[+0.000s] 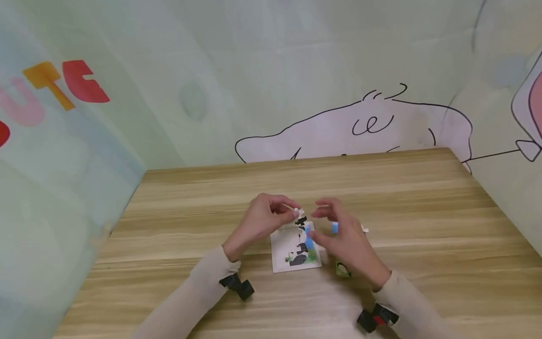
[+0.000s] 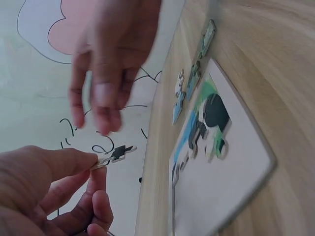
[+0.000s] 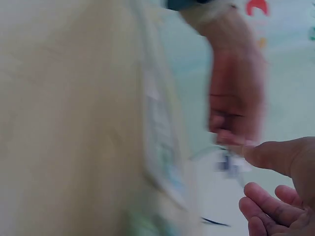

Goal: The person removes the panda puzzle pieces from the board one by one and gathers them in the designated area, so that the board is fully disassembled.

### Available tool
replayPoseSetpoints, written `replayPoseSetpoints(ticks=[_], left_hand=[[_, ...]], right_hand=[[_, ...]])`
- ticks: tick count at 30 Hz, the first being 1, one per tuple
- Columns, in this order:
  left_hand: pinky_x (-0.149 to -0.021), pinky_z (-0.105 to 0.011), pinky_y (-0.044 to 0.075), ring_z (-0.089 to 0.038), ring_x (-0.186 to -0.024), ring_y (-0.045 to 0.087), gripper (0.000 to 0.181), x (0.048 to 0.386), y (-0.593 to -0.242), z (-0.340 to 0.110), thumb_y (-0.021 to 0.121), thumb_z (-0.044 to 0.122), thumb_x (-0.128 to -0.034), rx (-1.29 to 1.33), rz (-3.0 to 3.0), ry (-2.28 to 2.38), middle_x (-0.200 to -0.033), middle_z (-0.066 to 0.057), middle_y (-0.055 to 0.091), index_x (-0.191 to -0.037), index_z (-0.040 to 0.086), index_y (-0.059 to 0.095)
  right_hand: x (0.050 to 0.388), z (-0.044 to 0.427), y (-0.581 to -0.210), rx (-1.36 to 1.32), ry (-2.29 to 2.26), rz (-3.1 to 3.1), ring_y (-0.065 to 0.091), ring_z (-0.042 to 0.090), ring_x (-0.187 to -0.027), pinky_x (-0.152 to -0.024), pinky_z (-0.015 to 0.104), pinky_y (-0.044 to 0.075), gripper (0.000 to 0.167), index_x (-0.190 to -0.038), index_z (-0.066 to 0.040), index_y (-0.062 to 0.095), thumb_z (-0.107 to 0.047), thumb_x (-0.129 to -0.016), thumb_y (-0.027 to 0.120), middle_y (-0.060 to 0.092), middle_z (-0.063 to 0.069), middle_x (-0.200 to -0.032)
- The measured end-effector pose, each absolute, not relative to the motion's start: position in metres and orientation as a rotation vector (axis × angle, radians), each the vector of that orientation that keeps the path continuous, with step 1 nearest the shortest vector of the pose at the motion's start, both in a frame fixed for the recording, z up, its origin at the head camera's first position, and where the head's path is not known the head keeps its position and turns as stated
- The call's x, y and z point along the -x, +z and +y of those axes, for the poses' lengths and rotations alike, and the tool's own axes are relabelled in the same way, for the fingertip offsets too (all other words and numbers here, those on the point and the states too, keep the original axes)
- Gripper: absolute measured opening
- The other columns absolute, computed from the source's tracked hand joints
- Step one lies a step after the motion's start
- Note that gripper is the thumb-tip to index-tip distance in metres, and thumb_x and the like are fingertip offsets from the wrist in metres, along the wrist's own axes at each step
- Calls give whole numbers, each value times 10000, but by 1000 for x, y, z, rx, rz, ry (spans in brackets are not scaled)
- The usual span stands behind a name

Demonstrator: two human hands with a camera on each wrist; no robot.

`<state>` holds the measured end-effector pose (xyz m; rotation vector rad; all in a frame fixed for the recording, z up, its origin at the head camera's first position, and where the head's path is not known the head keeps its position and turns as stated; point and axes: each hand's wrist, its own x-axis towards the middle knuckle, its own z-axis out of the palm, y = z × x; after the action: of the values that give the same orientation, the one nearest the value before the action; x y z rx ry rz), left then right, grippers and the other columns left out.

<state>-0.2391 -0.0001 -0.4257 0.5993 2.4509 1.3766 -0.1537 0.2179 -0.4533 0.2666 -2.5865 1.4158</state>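
My left hand (image 1: 267, 217) pinches a small black-and-white puzzle piece (image 1: 301, 220) between thumb and forefinger, above the far edge of a puzzle board. In the left wrist view the piece (image 2: 118, 153) points away from the fingertips. The white square board (image 1: 280, 252) lies on the table, with joined pieces showing a panda, blue and green along its right side. My right hand (image 1: 345, 235) hovers right of the board, thumb and fingers spread apart, holding nothing. The right wrist view is blurred, but its fingers (image 3: 270, 206) are apart from the piece.
Loose puzzle pieces lie on the wooden table (image 1: 190, 212) right of the board: a green one (image 1: 342, 269), a blue one (image 1: 335, 228) and a white one (image 1: 365, 229), partly behind the right hand. A wall with printed drawings (image 1: 296, 70) stands behind the table.
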Motion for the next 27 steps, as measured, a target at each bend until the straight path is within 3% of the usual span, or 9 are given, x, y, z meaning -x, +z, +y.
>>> replayPoseSetpoints(ticks=[6,11,13,16,21,27], left_hand=[[-671,-260,491,-119,-825,689,161,238,-425,38,787,207,-983,-713,2392,1276,-954,-16,821,-1134,182,838],[-639,-232,504,-91,-781,721,170,227,-430,75,809,167,-968,-831,2276,1231,-923,-18,825,-1135,139,829],[-631,-216,513,-64,-755,724,153,222,-433,89,822,141,-953,-860,2245,1227,-903,-30,829,-1104,126,833],[-624,-184,516,-10,-713,718,123,217,-439,106,838,125,-932,-957,2261,1146,-873,-36,837,-1055,122,838],[-733,-120,475,66,-757,694,102,212,-448,128,847,176,-925,-1229,2446,819,-878,40,840,-1027,170,842],[-729,-125,453,40,-756,671,82,212,-453,135,856,199,-922,-1290,2558,749,-866,56,829,-996,171,840]], right_hand=[[153,254,-416,-160,1419,-2464,686,303,-1263,-1154,516,477,577,-1475,-104,478,-167,-988,782,756,112,-1308],[147,270,-403,-119,1357,-2409,676,98,-1188,-1108,247,461,538,-1455,-95,491,-176,-1001,769,770,68,-1278],[146,275,-402,-109,1354,-2400,676,82,-1174,-1079,172,443,534,-1450,-90,497,-174,-1000,771,774,77,-1270],[143,280,-403,-72,1342,-2407,680,120,-1182,-1060,137,430,524,-1443,-83,500,-177,-1003,768,777,93,-1270],[139,286,-407,-14,1323,-2426,689,215,-1194,-1044,149,437,504,-1434,-82,511,-189,-1009,759,782,95,-1263],[139,286,-412,-25,1330,-2419,646,-54,-1112,-1040,164,449,490,-1432,-81,517,-177,-1012,750,784,90,-1252]])
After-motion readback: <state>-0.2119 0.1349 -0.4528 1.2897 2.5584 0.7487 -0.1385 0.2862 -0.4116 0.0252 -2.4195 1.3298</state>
